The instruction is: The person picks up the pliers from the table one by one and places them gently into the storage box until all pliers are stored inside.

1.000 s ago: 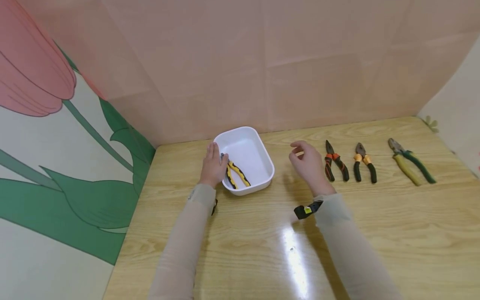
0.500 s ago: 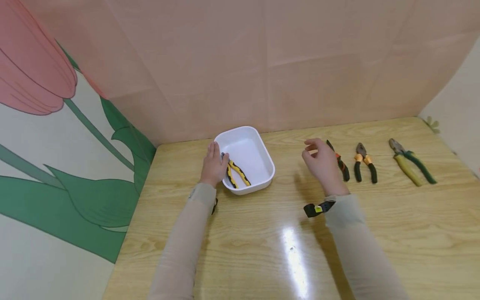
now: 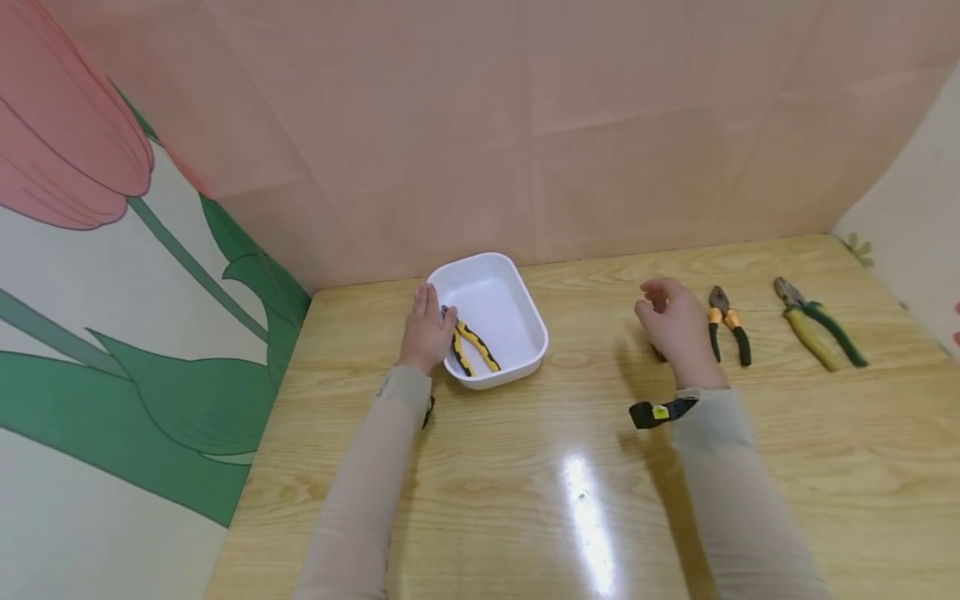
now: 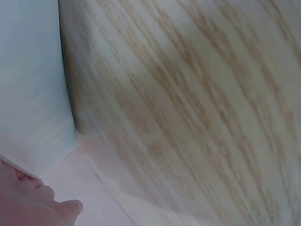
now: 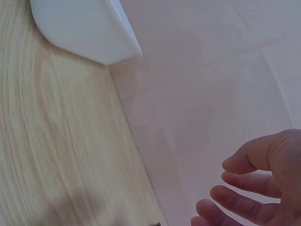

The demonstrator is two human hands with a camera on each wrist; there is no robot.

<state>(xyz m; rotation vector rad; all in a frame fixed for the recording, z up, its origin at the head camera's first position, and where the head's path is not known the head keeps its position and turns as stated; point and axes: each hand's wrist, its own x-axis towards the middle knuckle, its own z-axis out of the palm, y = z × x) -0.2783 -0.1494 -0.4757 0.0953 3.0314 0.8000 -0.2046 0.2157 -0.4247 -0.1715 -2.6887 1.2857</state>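
A: Red-handled pliers, are they the pair just right of centre in the head view?

B: Yes, nearly hidden under the right hand; only a dark handle tip shows at its lower edge, lying on the wooden table.

A: Work left to right for me.

B: Left of centre, the left hand rests with straight, relaxed fingers against the near-left wall of the white tray. Yellow-and-black pliers lie in the tray. Then the right hand, fingers loosely curved and spread above the hidden pair, gripping nothing that I can see. Further right lie the orange-collared pliers, then the yellow-and-green pliers.

A: How would the hidden pair handle?

B: I'd judge steel: stiff, fairly heavy for its size, not fragile. The sleeved handles should give grip; the bare jaws would be slicker. Best taken around both handles near the pivot.

A: Which way does it point?

B: Mostly covered. From the visible tip, the handles seem to come toward the bottom of the frame, the long axis running up the frame like its neighbours'.
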